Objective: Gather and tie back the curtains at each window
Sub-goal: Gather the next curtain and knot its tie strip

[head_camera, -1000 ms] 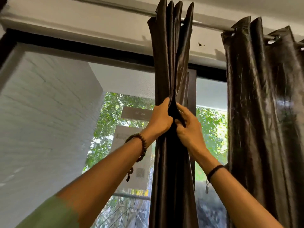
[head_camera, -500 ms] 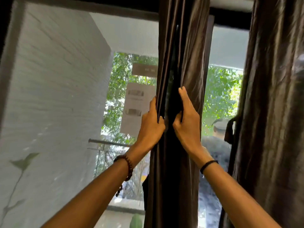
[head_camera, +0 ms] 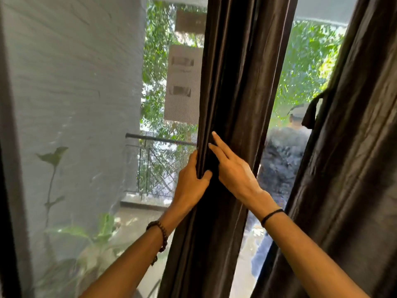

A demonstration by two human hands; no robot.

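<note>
Two dark brown curtains hang in front of the window glass. Their cloth is smooth, with a soft shine and fine creases. The gathered curtain hangs at the middle of the window, pressed into a narrow column of long vertical folds. The second curtain hangs looser at the right edge of the window, in wider folds. A short dark loop hangs from its left border; it is perhaps a tie-back strap, but the view is too soft there to be sure.

Both hands are on the gathered curtain at half height. The left hand grips its left border: the thumb lies in front and the fingers go behind the folds. The right hand lies flat on the front of the folds, with straight fingers that point up and to the left, and it holds nothing.

The left wrist wears one bracelet of round brown beads, and the right wrist wears one thin black band. Behind the glass stand a white brick wall, a metal railing, green trees and a pale rectangular sign.
</note>
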